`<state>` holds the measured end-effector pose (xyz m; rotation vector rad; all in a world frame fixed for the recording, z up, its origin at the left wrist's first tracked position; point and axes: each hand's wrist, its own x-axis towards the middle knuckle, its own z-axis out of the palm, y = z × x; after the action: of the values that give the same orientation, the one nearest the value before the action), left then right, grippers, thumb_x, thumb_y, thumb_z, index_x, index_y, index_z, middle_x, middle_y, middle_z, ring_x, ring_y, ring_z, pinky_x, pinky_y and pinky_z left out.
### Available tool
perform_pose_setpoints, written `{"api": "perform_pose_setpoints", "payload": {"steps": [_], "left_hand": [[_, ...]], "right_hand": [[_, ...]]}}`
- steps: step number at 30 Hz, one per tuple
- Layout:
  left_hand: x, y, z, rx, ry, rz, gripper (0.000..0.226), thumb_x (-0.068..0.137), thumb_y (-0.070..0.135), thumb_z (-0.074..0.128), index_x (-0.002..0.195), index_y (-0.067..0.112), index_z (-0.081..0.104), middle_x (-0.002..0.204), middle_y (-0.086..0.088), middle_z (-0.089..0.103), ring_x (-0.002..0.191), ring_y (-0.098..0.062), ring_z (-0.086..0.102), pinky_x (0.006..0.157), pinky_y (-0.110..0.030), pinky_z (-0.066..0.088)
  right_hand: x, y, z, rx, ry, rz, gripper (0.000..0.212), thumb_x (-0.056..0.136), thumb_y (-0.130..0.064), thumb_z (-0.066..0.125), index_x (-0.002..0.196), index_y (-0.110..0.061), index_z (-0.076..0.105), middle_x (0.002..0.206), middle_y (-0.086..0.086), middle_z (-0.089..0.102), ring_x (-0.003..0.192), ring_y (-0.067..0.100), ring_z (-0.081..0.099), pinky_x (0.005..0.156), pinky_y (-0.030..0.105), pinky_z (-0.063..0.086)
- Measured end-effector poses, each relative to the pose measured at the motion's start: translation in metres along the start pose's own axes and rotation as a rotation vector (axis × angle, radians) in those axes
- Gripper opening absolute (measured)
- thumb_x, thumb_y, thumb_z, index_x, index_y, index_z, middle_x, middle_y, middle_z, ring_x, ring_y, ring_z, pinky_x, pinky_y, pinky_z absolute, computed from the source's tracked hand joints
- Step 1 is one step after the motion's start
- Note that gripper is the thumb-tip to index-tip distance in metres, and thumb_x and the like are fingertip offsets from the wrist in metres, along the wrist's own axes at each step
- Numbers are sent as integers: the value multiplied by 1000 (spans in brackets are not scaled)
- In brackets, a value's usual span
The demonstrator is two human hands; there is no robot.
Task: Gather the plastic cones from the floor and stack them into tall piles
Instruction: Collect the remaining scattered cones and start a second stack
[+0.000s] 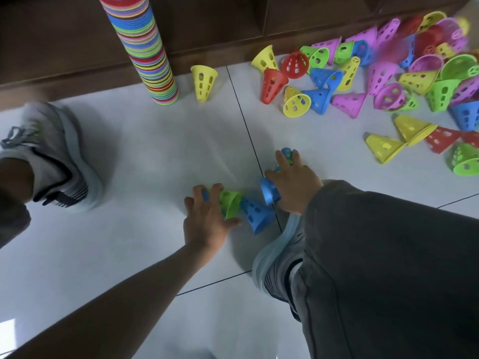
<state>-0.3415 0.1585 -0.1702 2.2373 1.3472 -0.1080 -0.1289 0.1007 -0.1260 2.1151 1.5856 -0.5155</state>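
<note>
- A green cone lying on its side is gripped by the left hand in the lower middle of the frame; the fingers are curled over its narrow end and the thumb is pressed beneath its rim.
- A bit of blue is seen under the left fingers, at the green cone's narrow end; whether it is another cone cannot be told.
- A blue cone lies on its side on the floor just right of the green one, its narrow end touching the green rim.
- A second blue cone, also on its side, is held by the right hand just right of centre, with the fingers curled over the body and its wide rim facing left.
- A blue-green tip shows above the right fingers.
- A tall multicoloured stack of cones stands in the upper left of the frame, against dark wooden furniture.
- A single yellow cone is set just right of the stack's base.
- A loose heap of cones in pink, yellow, green, blue and red is spread over the upper right of the frame.
- Pale floor tiles with dark joints lie beneath everything.
- A light sneaker is seen at the left edge, and a dark trouser leg fills the lower right.
- No brand, label or writing can be read anywhere.
</note>
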Motion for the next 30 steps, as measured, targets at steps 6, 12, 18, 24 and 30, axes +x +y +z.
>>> {"api": "perform_pose_setpoints", "payload": {"steps": [6, 12, 18, 24, 30], "left_hand": [[-1, 16, 3, 15, -99, 39, 97, 58, 66, 85, 137, 38, 36, 135, 0, 33, 114, -31, 41, 70, -41, 55], [2, 21, 5, 31, -130, 20, 102, 54, 71, 82, 139, 41, 35, 135, 0, 32, 118, -31, 39, 73, -38, 52], [14, 23, 6, 74, -172, 81, 86, 67, 61, 82, 136, 36, 38, 131, -2, 31, 120, -34, 37, 71, -37, 46], [42, 17, -12, 225, -258, 193, 97, 60, 66, 85, 138, 33, 36, 132, -6, 33, 119, -35, 38, 82, -46, 54], [48, 34, -10, 301, -212, 219, 100, 60, 69, 83, 140, 32, 36, 131, -10, 36, 118, -37, 40, 79, -44, 52]], "right_hand": [[-2, -13, 12, 137, 9, -20, 68, 84, -44, 68, 143, -31, 37, 163, 11, 3, 146, 49, 9, 101, 45, 48], [3, -12, 15, 196, 13, -9, 72, 82, -49, 68, 145, -31, 37, 162, 11, 7, 144, 47, 13, 104, 47, 45], [-2, 12, -6, 310, 136, 81, 70, 79, -44, 72, 141, -27, 45, 157, 11, 18, 139, 42, 24, 94, 49, 51], [-5, 31, -17, 314, 66, 126, 71, 78, -43, 74, 140, -27, 44, 158, 8, 16, 140, 40, 23, 99, 53, 49], [-13, 47, -10, 330, 55, 172, 69, 78, -46, 75, 137, -28, 45, 157, 6, 16, 140, 38, 24, 100, 53, 49]]}}
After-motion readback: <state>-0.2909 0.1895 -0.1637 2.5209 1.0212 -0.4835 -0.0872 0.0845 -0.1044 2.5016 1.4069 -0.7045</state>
